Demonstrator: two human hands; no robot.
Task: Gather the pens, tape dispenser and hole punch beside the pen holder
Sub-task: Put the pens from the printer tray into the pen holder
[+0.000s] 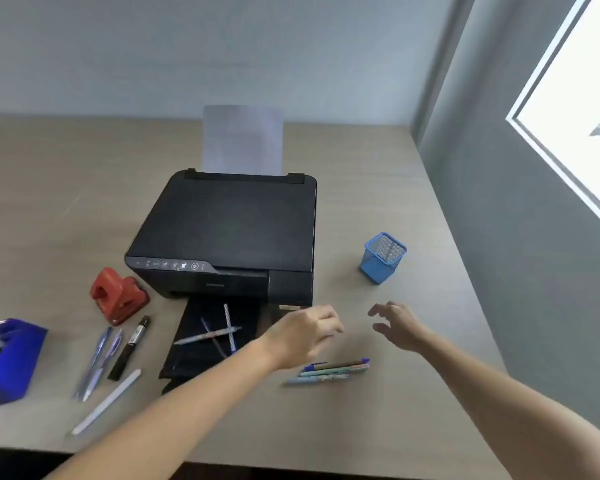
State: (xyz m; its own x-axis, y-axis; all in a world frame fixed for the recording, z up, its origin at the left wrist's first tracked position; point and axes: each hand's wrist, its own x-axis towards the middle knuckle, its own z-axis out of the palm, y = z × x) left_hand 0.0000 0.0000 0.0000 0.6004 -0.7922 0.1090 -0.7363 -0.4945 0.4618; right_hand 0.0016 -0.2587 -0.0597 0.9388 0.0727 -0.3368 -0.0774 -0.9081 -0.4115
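A blue mesh pen holder (382, 257) stands empty at the right of the desk. Several pens (333, 371) lie bunched in front of it, below my hands. My left hand (303, 336) hovers just above that bunch, fingers loosely curled, nothing in it. My right hand (397, 325) floats open to the right, fingers spread. Three pens (222, 332) lie crossed on the printer's black output tray. More pens and a black marker (132, 346) lie at the left, with a white pen (106, 401) nearer me. The red hole punch (118, 295) and blue tape dispenser (9, 358) sit far left.
A black printer (229, 233) with paper standing in its rear feed fills the middle of the wooden desk (378, 188). A grey wall and a bright window border the desk on the right. The desk's front edge runs near the bottom of the view.
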